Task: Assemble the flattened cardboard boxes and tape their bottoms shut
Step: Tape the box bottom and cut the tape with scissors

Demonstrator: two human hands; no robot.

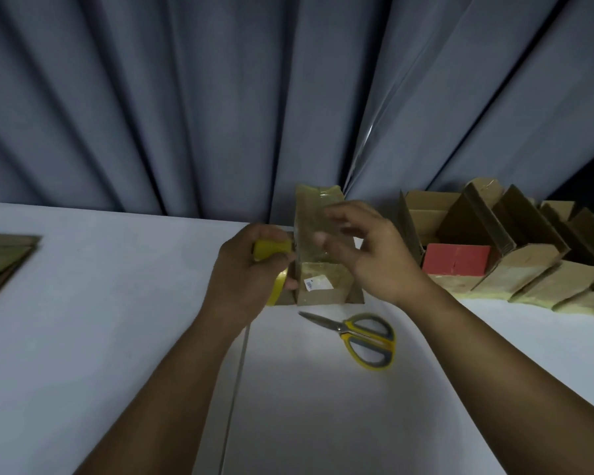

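- Taping looks like the step in hand: one cardboard box (314, 207) sits mid-tabletop (83, 337), right in front of the person, with its long axis running away from them toward the curtain (220, 97).
- The left grip (251, 269) is curled round a yellow tape roll (271, 250), which is pressed up against the box's left side.
- The right grip (378, 258) is spread, fingers loose, holding nothing. It hovers over the box's right side; whether it touches the box I can't tell, as it's blurred.
- The box's upper face looks glossy, so I'd say tape is already laid along it. The strip's end isn't clear from here.
- Key relation: the scissors (360, 337) lie on the tabletop just on the near side of the box, handles to the right, blades pointing left. They're below the free right grip and nearer to it than to the left. If the next move is a cut, my guess is the right hand takes them while the left keeps the roll taut.
- Risk, as I judge it: slack in the tape if the roll drifts off the box.
- Assembled boxes (528, 269) stand in a row at the right and flat cardboard (4, 262) lies at the far left, so there's more to do.
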